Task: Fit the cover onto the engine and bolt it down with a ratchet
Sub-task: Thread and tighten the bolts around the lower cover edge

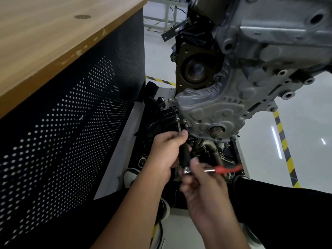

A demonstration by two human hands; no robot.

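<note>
The silver cast-aluminium cover with raised oval bosses already sits against the grey engine block, just above and ahead of both hands, so the fitting looks done and the bolting step is in hand. A long, thin steel extension bar runs up from the left hand to a bolt hole at the cover's near lower edge; whether its socket is seated on a bolt head is too small to tell. The left hand is wrapped around the black grip of the extension, thumb up near the cover's edge, steadying it.

Just below that, the right hand holds the chrome head of the ratchet with the red handle; the handle sticks out to the right of the fingers and is blurred. The fingers are curled about the head end, though the exact grip is smeared.

The next move probably calls for keeping the bar square to the bolt with the left hand while the right swings the handle in short arcs, since pipes and brackets crowd the space just beyond the knuckles.

Left of the left forearm stands a black perforated metal panel under a wooden benchtop. Yellow-and-black hazard tape marks the floor to the right of the right hand.
</note>
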